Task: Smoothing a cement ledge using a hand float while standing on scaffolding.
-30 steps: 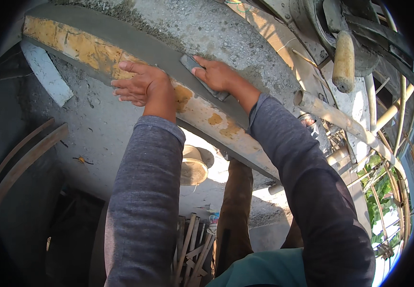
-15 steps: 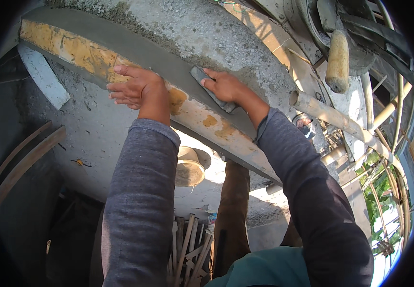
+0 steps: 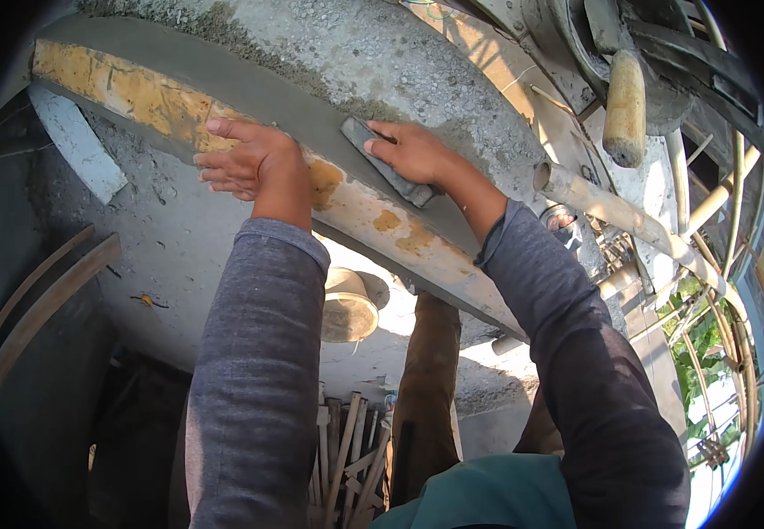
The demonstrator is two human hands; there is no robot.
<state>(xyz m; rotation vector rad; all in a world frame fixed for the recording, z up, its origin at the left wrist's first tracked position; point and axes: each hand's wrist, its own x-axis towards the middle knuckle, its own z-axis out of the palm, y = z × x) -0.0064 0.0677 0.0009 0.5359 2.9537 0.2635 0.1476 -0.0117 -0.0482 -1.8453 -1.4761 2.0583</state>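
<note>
Step in hand: smoothing wet mortar along the ledge. Right hand (image 3: 417, 154) is closed over a small trowel (image 3: 388, 163), its blade flat on the grey mortar band (image 3: 258, 97). Left hand (image 3: 245, 160) lies open, fingers spread, holding nothing, pressed against the yellow-stained form board (image 3: 135, 93) just below the band. Judgement: the next stroke needs even pressure along the band while the board is kept steady.
</note>
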